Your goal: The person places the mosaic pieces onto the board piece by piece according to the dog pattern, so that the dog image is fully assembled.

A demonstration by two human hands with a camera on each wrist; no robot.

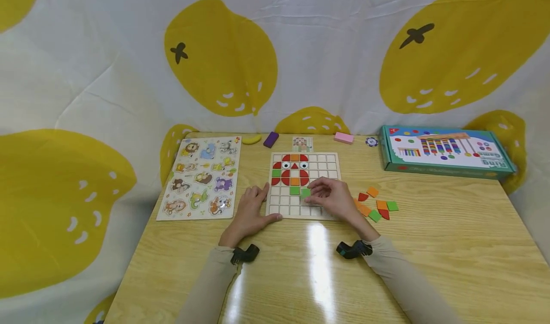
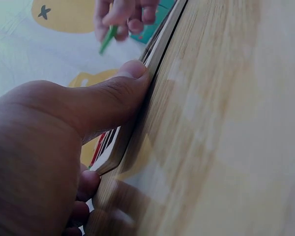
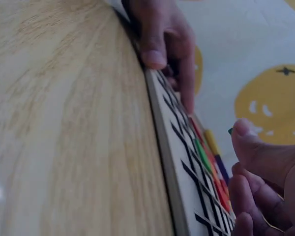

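Observation:
In the head view a pale wooden grid board lies mid-table, its upper left cells filled with red, orange and green pieces and two eye tiles. My left hand steadies its near left corner, thumb along the front edge and fingers by the left side. With thumb and fingertips, my right hand pinches a green square tile over the board, beside a green tile set in the grid. The left wrist view shows the pinched tile held above the board; in the right wrist view the thumb mostly hides it.
Loose red, orange and green pieces lie right of the board. An animal puzzle is at the left. Behind the board are a pattern card, yellow banana, purple block, pink block and boxed game.

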